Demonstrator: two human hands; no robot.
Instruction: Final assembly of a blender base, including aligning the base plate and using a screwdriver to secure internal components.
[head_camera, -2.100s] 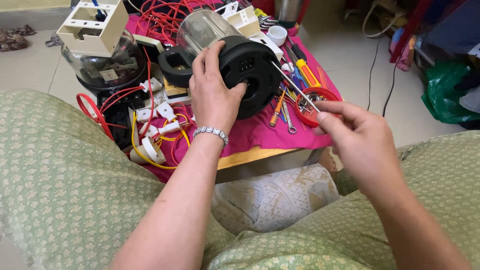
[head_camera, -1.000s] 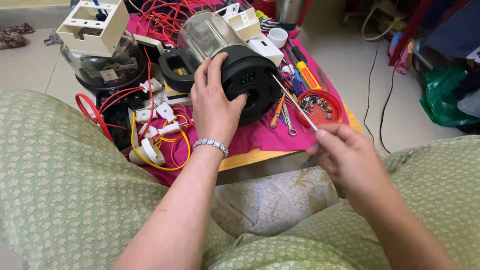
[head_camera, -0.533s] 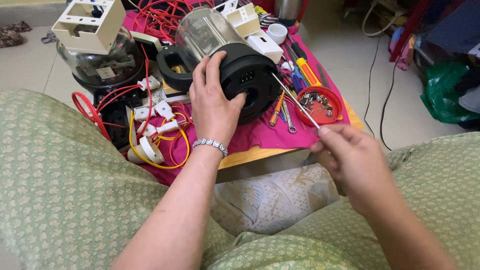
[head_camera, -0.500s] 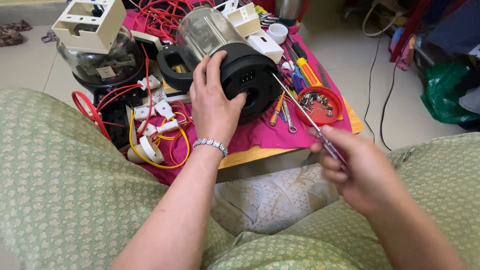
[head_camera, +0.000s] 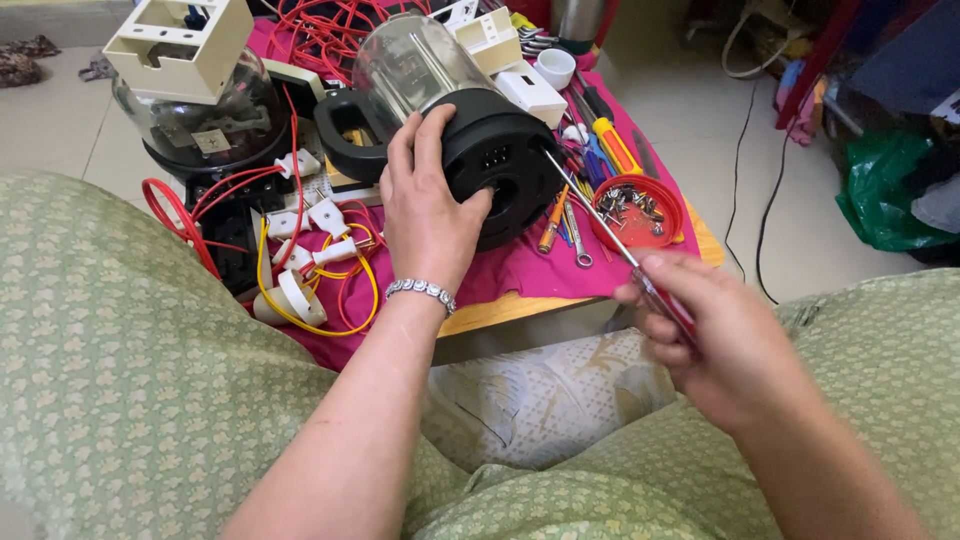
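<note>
Left hand (head_camera: 428, 215) clamped around black base of blender jug (head_camera: 490, 175), lying on its side on pink-covered worktop (head_camera: 520, 275). Right hand (head_camera: 715, 340) closed on screwdriver (head_camera: 620, 250), tip at base rim. Likely to slip off and gouge plastic if jug rolls.

A low wooden table (head_camera: 520, 306) stands in the upper middle of the frame, its bare front edge showing under a magenta cloth (head_camera: 520, 265) that covers most of the top. On the cloth lie a black-based blender jar (head_camera: 470, 130) on its side at centre, a red bowl of screws (head_camera: 636, 210) to the right with loose screwdrivers and a spanner (head_camera: 574, 235) beside it, and a tangle of red and yellow wires with white plugs (head_camera: 310, 270) to the left. At the upper left sit a dark glass dome (head_camera: 205, 125) topped by a cream plastic housing (head_camera: 180, 45).
</note>
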